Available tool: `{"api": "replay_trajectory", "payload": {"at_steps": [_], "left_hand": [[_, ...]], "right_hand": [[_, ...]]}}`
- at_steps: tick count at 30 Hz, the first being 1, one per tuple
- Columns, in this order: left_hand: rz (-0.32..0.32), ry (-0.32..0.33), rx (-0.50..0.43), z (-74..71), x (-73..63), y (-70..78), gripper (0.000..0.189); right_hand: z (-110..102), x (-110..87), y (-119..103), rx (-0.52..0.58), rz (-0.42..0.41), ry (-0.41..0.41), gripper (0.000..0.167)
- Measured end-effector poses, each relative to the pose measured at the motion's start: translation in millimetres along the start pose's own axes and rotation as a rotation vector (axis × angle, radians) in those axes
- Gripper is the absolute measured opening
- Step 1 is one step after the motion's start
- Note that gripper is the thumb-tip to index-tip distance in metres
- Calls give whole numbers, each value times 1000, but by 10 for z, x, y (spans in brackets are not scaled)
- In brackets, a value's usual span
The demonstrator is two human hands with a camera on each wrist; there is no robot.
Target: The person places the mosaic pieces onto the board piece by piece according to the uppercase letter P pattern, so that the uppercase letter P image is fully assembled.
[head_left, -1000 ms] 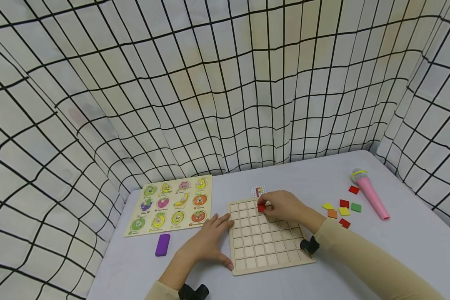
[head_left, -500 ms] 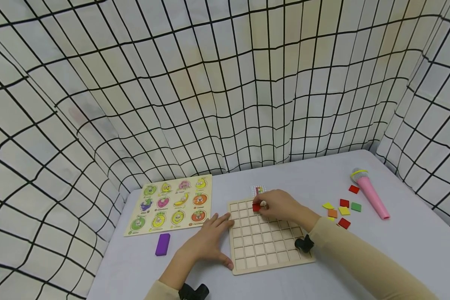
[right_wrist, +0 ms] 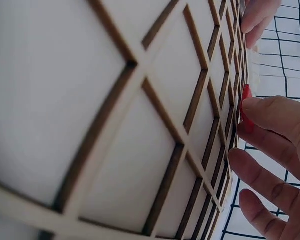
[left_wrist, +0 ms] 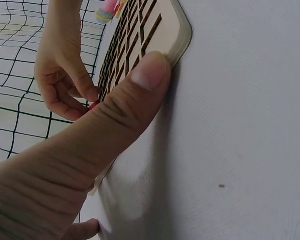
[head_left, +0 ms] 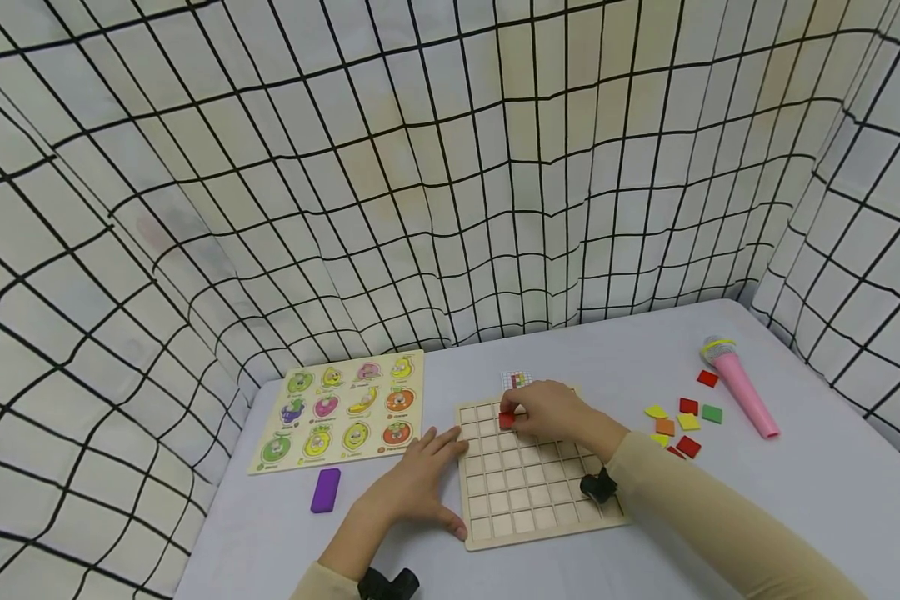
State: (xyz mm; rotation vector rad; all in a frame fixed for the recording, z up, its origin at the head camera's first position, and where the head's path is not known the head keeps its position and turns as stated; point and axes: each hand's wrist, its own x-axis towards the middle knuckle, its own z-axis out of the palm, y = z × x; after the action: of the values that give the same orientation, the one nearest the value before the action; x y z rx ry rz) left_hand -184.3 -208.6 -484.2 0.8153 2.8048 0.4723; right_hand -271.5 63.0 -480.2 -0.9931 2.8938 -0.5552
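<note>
A wooden grid board [head_left: 525, 500] with square cells lies in the middle of the table. My right hand [head_left: 555, 414] pinches a red square tile [head_left: 506, 421] between thumb and fingers, over the far rows of the board. In the right wrist view the red tile [right_wrist: 246, 107] stands on edge, close to the grid. At the board's left side rests my left hand [head_left: 420, 479], fingers spread and straight. Its thumb [left_wrist: 150, 75] presses on the near left corner in the left wrist view. Behind the board lies a small printed pattern card [head_left: 516, 380], partly covered by the right hand.
A fruit puzzle board [head_left: 345, 408] is at the far left, with a purple block [head_left: 326, 490] in front. On the right lie several loose tiles, including green [head_left: 712, 414] and orange [head_left: 665, 427] ones, beside a pink toy microphone [head_left: 742, 387]. Gridded white cloth hangs around the table.
My right hand has moved left over the board with the red tile, then slightly nearer. More loose tiles show from behind the right sleeve. The left hand stays put.
</note>
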Motion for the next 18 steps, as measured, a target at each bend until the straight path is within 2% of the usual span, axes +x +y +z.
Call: {"api": "replay_trajectory", "payload": {"at_steps": [5, 8, 13, 18], "left_hand": [[-4, -2, -5, 0, 5, 1, 120], [-5, -3, -9, -3, 2, 4, 120], [-6, 0, -8, 0, -7, 3, 120], [-8, -8, -5, -10, -1, 9, 119]], "right_hand": [[-17, -14, 11, 22, 14, -27, 14], [-13, -19, 39, 7, -6, -40, 14], [-6, -52, 95, -18, -98, -61, 18], [-10, -99, 135, -17, -189, -128, 30]]}}
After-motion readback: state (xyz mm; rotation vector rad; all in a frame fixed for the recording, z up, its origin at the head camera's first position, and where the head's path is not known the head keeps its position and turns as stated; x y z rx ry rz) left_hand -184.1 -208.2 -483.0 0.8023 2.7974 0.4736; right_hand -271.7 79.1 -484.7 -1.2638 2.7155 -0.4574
